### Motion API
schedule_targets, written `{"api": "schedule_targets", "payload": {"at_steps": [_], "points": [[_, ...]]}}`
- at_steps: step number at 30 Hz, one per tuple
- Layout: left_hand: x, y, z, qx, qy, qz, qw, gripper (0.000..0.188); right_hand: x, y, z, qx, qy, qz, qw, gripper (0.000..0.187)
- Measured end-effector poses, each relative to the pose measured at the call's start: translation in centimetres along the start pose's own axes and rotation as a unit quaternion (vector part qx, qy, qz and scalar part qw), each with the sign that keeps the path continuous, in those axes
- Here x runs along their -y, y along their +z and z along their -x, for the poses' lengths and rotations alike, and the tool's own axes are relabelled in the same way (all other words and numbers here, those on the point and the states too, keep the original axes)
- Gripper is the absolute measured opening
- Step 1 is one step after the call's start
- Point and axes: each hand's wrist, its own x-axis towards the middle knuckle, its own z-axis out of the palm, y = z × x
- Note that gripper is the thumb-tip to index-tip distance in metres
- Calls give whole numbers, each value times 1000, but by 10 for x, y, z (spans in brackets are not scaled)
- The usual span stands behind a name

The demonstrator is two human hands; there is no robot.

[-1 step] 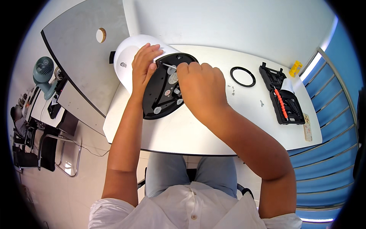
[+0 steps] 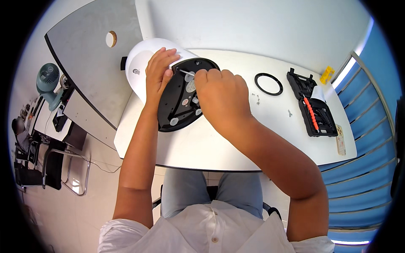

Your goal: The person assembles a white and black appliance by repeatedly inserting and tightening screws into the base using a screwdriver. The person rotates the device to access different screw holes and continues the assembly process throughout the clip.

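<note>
A white rounded appliance [image 2: 139,57] lies on its side on the white table, its black base plate [image 2: 168,105] facing me. Pale round feet and a label show on the plate. My left hand [image 2: 158,76] rests along the rim between white shell and base, fingers stretched out and thumb at the plate's edge. My right hand [image 2: 223,97] is closed round a screwdriver [image 2: 186,72]; its handle is hidden in the fist. The thin metal shaft points left, its tip at the upper left of the base plate. I cannot tell whether the tip sits in a screw.
Right of my hands lie a black ring [image 2: 268,84] and several small screws [image 2: 258,99]. Farther right are an open black tool case [image 2: 322,122] with an orange flexible shaft [image 2: 311,114], a remote control [image 2: 340,141] and a yellow plastic piece [image 2: 327,76]. A grey partition [image 2: 90,55] borders the left.
</note>
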Motion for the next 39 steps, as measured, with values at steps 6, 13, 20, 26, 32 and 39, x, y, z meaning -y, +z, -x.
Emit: {"api": "schedule_targets", "payload": {"at_steps": [6, 13, 20, 26, 32, 39], "points": [[0, -2, 2, -5, 2, -12, 1000, 40, -11, -14, -21, 255, 240, -433, 831, 14], [-1, -4, 2, 0, 3, -7, 1000, 41, -22, -22, -22, 269, 318, -550, 724, 19], [-3, -7, 0, 27, -14, 12, 999, 48, -2, -10, -8, 60, 64, -122, 989, 20], [-11, -25, -14, 142, -42, 89, 985, 65, -9, -6, -2, -13, -12, -32, 999, 19], [-23, -33, -17, 210, -108, 93, 967, 66, -11, -2, -3, 4, 64, -130, 989, 21], [-23, -34, -17, 189, -115, 101, 970, 67, -13, 1, -9, 80, 138, -211, 964, 20]]}}
